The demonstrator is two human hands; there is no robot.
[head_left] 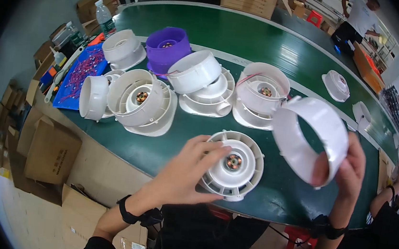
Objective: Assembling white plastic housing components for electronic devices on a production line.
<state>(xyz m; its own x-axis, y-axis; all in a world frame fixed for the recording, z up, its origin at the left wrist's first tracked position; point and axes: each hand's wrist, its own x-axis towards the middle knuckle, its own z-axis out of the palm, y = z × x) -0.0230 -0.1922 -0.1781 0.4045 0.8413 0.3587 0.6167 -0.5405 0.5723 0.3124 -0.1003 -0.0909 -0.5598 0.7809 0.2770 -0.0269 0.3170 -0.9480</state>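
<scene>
a workshop interior, with cardboard boxes [45, 150] stacked on the floor at the left and a long green table [246, 38] curving away toward the far right, where a person in a white shirt [361, 15] stands. on the near part of the table, directly in front of the person, lies a round white fan housing [234, 166] with radial ribs and a copper-wound motor at its centre. the left hand [187, 174] rests on the left rim of this housing, fingers [211, 147] spread and curled over its upper edge, touching it. the right hand [349, 170] is raised above the table to the right of the housing and holds a white plastic ring [308, 137], tilted so that its open bore faces the camera; the fingers pinch the lower right wall of the ring, the thumb inside and the others outside. the ring is clear of the housing and clear of the table. behind the housing stands a row of similar white housings [142, 100], some stacked, several showing motor windings. a purple housing [168, 47] sits further back among them. at the far left edge lie a blue tray [82, 72] holding small red parts and a clear bottle [103, 15]. two more white parts [336, 85] lie well apart on the right of the table. another person's forearm [387, 193] enters at the right edge.
</scene>
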